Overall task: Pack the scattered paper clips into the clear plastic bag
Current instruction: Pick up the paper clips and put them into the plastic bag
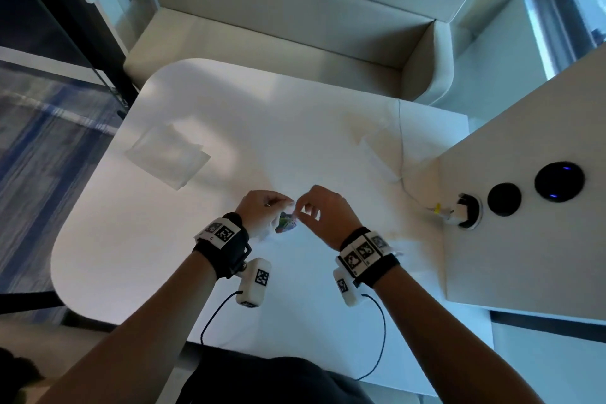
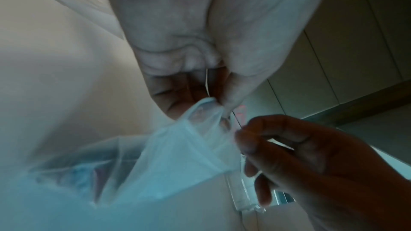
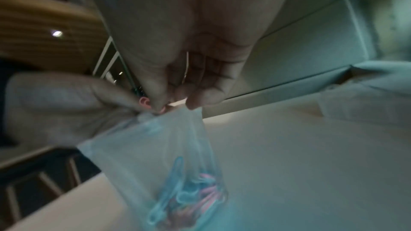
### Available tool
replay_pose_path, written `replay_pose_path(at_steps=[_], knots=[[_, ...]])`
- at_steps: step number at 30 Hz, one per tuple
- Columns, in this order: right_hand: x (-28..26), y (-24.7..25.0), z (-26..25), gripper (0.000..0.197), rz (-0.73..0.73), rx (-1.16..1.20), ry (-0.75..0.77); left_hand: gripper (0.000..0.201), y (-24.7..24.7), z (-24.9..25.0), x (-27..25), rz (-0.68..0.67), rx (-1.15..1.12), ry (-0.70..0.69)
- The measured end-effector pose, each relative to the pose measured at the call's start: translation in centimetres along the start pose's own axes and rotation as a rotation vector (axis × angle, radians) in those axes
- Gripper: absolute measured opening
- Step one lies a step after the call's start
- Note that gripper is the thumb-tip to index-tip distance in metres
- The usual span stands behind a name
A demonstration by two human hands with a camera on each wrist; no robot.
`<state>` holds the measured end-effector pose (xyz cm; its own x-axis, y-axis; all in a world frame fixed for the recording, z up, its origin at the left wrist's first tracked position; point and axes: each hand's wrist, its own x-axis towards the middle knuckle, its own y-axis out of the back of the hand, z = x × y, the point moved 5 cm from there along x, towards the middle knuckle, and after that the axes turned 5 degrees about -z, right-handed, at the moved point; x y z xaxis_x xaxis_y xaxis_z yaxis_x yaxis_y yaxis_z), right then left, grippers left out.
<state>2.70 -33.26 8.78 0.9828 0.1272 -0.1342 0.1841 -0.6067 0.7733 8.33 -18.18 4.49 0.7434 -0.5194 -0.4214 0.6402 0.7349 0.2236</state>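
Observation:
Both hands hold a small clear plastic bag just above the white table. Several blue and pink paper clips lie bunched in the bag's bottom. My left hand pinches one side of the bag's rim. My right hand pinches the opposite side with thumb and fingers, spreading the mouth. A pink paper clip shows at the mouth beside my right thumb tip; which fingers hold it I cannot tell. No loose clips show on the table.
A stack of clear bags lies at the table's left rear. Another clear packet and a thin white cable lie at right. A raised counter with black round discs borders the right side. A sofa stands behind.

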Motion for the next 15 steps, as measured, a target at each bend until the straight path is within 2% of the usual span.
replay_pose_path(at_steps=[1,3,5,7,10,12,15], knots=[[0.0,0.1,-0.2,0.003,-0.026,-0.051,0.016,0.015,-0.4,0.4,0.2,-0.028,0.027,-0.013],[-0.1,0.5,0.3,0.015,-0.031,-0.093,0.054,0.016,-0.9,0.7,0.4,-0.084,0.072,-0.021],[-0.3,0.8,1.0,0.033,-0.046,-0.024,0.05,0.013,-1.4,0.8,0.5,-0.143,0.091,-0.036],[-0.5,0.6,1.6,0.043,-0.088,0.089,-0.013,0.015,-1.8,0.7,0.5,-0.179,0.133,-0.051],[-0.5,0.2,2.7,0.025,0.001,0.224,-0.106,0.016,-1.7,-0.1,0.6,-0.176,0.155,-0.011],[-0.5,0.2,3.6,0.011,0.03,0.26,-0.194,0.023,-1.3,-0.6,0.4,-0.166,0.106,0.016],[-0.4,0.3,5.0,0.009,0.015,0.246,-0.276,0.034,-0.7,-1.7,-0.6,-0.183,0.033,0.012]])
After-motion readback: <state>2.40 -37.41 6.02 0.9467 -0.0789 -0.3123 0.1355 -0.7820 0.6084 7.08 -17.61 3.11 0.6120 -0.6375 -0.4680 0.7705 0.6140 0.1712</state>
